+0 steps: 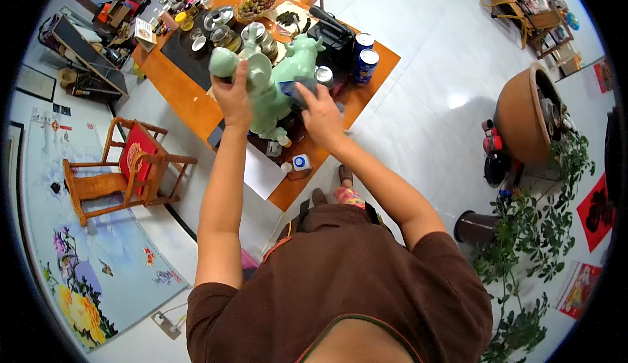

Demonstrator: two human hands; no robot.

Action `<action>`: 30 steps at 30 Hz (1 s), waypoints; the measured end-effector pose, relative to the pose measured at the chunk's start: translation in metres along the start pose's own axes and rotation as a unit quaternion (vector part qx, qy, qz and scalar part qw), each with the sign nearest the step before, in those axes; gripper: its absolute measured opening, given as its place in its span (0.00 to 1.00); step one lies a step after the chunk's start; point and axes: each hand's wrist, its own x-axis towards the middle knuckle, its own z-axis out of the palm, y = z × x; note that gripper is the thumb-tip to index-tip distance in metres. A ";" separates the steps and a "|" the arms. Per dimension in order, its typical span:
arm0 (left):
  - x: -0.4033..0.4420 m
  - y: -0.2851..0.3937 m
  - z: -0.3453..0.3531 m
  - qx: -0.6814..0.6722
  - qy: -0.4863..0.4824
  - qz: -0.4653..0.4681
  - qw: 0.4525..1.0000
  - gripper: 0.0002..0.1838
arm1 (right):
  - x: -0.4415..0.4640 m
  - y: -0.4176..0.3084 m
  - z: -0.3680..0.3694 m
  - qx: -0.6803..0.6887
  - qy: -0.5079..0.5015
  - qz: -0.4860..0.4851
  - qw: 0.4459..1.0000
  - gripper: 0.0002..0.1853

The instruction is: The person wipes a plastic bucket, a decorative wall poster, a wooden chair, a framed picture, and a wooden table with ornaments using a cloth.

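Observation:
A pale green glazed ceramic figurine (280,78), shaped like an animal with several rounded parts, is over the near part of the wooden table (219,115). My left hand (234,98) is closed around its left side, just below a rounded green end; some of the fingers are hidden behind it. In my right hand (322,115) is a dark blue cloth (302,92), pressed against the right side of the figurine. Whether the figurine's base touches the table cannot be made out.
Two blue cans (367,64) stand at the table's right edge, near a black device (332,36). Glass jars (226,38), a fruit basket (256,4) and a white sheet (263,172) share the tabletop. A wooden chair (134,166) is on the left, a large brown pot (523,114) on the right.

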 end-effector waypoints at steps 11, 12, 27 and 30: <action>-0.023 0.076 -0.104 0.010 0.210 -0.008 0.978 0.26 | 0.084 0.065 0.033 -0.092 0.022 -0.071 0.993 0.25; -0.028 0.077 -0.112 0.020 0.238 -0.011 0.971 0.26 | 0.085 0.063 0.035 -0.098 0.020 -0.057 0.993 0.25; -0.093 0.075 -0.142 0.055 0.316 -0.069 0.944 0.26 | 0.039 -0.055 0.070 -0.039 -0.149 -0.325 0.933 0.22; -0.094 0.075 -0.141 0.041 0.294 -0.074 0.952 0.24 | 0.030 -0.030 0.055 -0.011 -0.128 -0.350 0.928 0.25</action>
